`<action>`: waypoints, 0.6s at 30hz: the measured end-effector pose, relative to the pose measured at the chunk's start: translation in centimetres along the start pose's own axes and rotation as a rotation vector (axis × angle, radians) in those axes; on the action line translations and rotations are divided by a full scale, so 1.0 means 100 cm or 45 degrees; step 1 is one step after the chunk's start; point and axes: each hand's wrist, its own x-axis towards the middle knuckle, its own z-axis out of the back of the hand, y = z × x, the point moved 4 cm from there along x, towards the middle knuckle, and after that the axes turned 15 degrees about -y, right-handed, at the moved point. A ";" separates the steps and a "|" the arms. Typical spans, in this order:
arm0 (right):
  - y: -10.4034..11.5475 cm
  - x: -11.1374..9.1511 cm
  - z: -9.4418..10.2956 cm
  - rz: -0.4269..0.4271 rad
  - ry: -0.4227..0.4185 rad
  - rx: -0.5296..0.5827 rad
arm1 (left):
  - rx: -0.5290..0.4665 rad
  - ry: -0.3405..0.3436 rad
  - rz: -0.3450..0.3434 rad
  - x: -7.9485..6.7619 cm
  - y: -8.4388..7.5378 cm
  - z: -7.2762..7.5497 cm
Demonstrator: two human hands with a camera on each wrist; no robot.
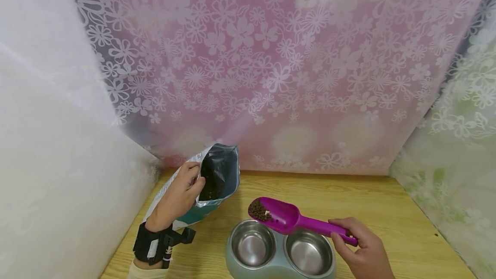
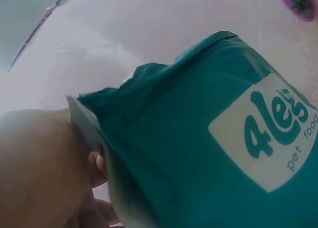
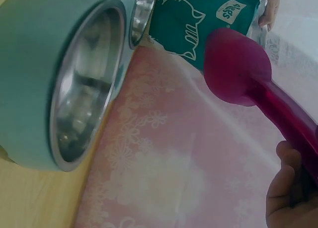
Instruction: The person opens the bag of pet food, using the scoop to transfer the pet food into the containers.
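Note:
My left hand grips the open top edge of a teal pet food bag that stands at the back left of the wooden table; the bag's label fills the left wrist view, beside my left hand. My right hand holds the handle of a magenta scoop with brown kibble in its bowl. The scoop hovers above a grey-green double feeder, over the gap between its two empty steel bowls. In the right wrist view the scoop shows from below, next to the feeder.
A wooden table is enclosed by a pink floral curtain at the back, a white sheet on the left and a greenish floral curtain on the right. A black wrist strap sits on my left forearm.

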 end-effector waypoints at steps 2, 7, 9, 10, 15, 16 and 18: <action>-0.003 -0.004 -0.002 -0.008 0.025 0.033 | 0.000 -0.002 -0.004 0.000 0.000 0.000; -0.005 -0.009 -0.007 0.068 0.082 0.062 | -0.010 0.008 -0.008 -0.002 -0.001 0.000; -0.006 -0.010 -0.009 0.115 0.105 0.077 | -0.014 0.017 0.002 -0.003 -0.001 0.000; -0.007 -0.010 -0.010 0.138 0.123 0.080 | -0.016 0.020 0.009 -0.004 -0.001 0.000; -0.009 -0.012 -0.018 0.265 0.209 0.112 | -0.035 0.012 0.021 -0.004 -0.002 0.001; -0.009 -0.012 -0.019 0.289 0.221 0.119 | -0.037 0.011 0.020 -0.004 -0.003 0.001; -0.010 -0.013 -0.022 0.329 0.237 0.128 | -0.037 0.012 0.018 -0.003 -0.003 0.001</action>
